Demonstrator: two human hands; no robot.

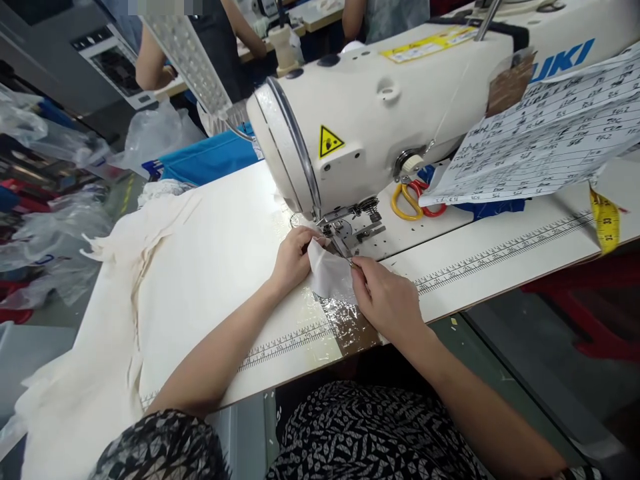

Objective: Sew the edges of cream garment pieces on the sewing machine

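A small white fabric piece point(327, 273) lies on the sewing table in front of the presser foot point(336, 233) of a white sewing machine point(380, 113). My left hand point(293, 257) is closed on the fabric's left edge, right by the needle area. My right hand point(385, 297) pinches the fabric's right side and also holds a thin metal tool point(345, 255) that points toward the foot.
Cream cloth point(125, 300) is heaped over the table's left side. Scissors with yellow and red handles point(413, 200) lie behind the machine, under a printed paper sheet point(545, 143). A yellow tape measure point(606, 223) hangs at right. Other people work at the back.
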